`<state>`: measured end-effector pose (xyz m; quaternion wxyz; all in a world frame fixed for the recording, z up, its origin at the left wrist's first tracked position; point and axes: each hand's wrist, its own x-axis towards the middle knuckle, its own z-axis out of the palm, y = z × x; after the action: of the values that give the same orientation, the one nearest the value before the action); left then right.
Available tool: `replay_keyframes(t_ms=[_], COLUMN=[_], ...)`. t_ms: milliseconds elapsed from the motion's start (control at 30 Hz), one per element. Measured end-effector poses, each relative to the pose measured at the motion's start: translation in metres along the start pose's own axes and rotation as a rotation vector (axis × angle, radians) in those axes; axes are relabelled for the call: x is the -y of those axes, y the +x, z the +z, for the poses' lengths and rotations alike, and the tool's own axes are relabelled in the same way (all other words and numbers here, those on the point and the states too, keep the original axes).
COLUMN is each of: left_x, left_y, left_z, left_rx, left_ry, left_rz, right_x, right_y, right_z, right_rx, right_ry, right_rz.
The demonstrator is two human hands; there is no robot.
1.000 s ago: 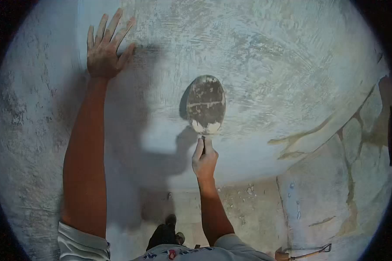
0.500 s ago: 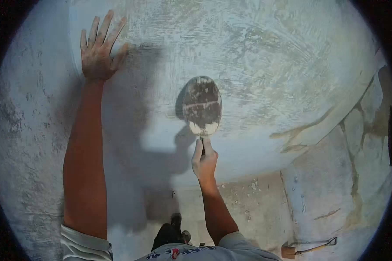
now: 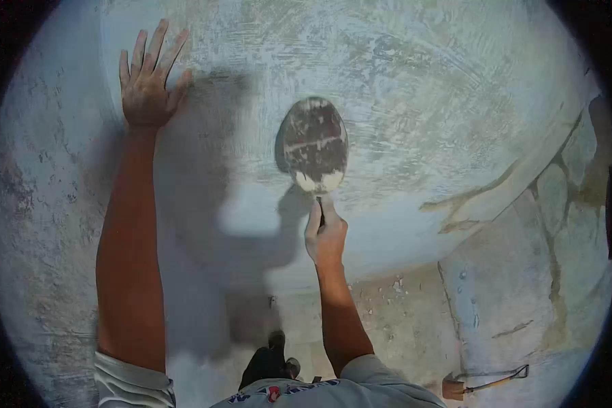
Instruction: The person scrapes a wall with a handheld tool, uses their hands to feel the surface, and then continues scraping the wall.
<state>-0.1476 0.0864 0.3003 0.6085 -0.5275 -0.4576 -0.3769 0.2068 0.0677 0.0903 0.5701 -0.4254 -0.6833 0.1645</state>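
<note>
My left hand lies flat on the pale plastered wall at the upper left, fingers spread. In my right hand is the short dark handle of an oval, paddle-like tool. Dark and worn, the tool's near face carries white patches and a thin light line across its middle. The tool stands upright, handle down, close against the wall, and its shadow falls just to its left. Its far side is hidden.
A shovel with a wooden shaft lies at the lower right. The floor below the wall has scattered pale crumbs. Bare, cracked stonework borders the wall on the right. My shoe shows at the bottom.
My right hand has moved the oval tool a short way up the wall. In the view, my left hand sits slightly further left and stays spread on the wall.
</note>
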Motion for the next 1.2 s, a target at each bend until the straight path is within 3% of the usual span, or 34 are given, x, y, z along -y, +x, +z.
replay_keyframes(t_ms=[67,200,300,433,467,600,867,1067,1200], left_x=[0.002,-0.001,0.0,0.0,0.0,-0.002,-0.002,-0.001,-0.004], left_y=[-0.002,0.0,0.0,0.001,0.002,-0.001,-0.001,0.002,0.002], left_z=[0.0,-0.001,0.0,-0.001,-0.001,-0.001,-0.001,-0.001,-0.004], left_rx=[0.02,0.026,0.007,0.018,0.005,0.05,0.059,0.065,0.097], left_ry=[0.031,0.037,0.019,0.023,0.017,0.036,0.039,0.041,0.066], left_rz=[0.019,0.019,0.036,0.033,0.035,0.011,0.018,0.007,0.004], right_x=[-0.01,-0.013,0.01,-0.013,-0.02,0.015,-0.005,-0.022,0.002], right_y=[-0.018,-0.028,0.011,-0.019,-0.028,-0.001,-0.008,-0.021,-0.004], right_z=[-0.013,-0.004,-0.016,-0.013,-0.004,-0.021,-0.02,-0.02,-0.023], right_rx=[0.037,-0.097,0.033,-0.04,-0.153,0.008,-0.073,-0.1,-0.088], right_ry=[-0.038,0.083,0.014,0.005,0.028,0.052,-0.044,-0.011,0.015], right_rz=[0.083,0.046,0.085,0.075,0.025,0.148,0.03,0.016,0.085])
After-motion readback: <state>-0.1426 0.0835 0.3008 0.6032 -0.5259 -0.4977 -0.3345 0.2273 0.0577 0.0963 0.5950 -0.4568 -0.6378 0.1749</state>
